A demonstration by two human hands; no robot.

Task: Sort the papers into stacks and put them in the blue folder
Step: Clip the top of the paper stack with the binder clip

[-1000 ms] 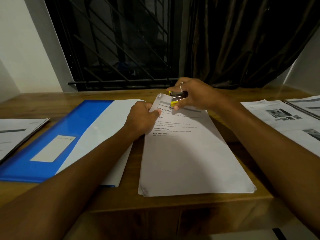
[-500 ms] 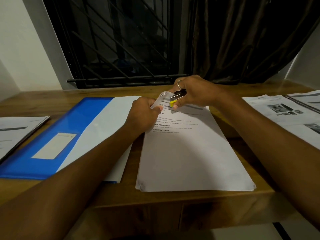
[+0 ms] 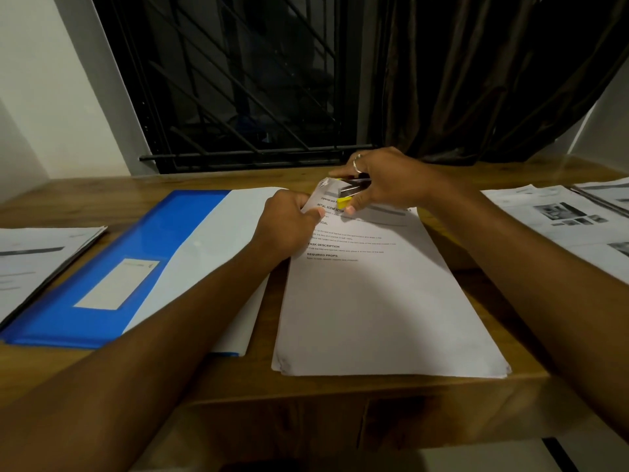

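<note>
Desk [image 3: 112, 202]: right hand [image 3: 391, 180] grips stapler [image 3: 354, 189].

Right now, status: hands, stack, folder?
Left hand pinches stack corner; right hand grips stapler at that corner. Blue folder flat beside stack, left. Left forearm crosses folder.

Dim, warm light throughout. A soft shadow spreads over the paper stack [image 3: 381, 301] just below the left hand [image 3: 286, 223]; metal glints on the stapler [image 3: 352, 189] in the right hand [image 3: 391, 182]. Sheets [image 3: 41, 253] far left of the left hand blur, and straight lines bend toward the frame's edges.
</note>
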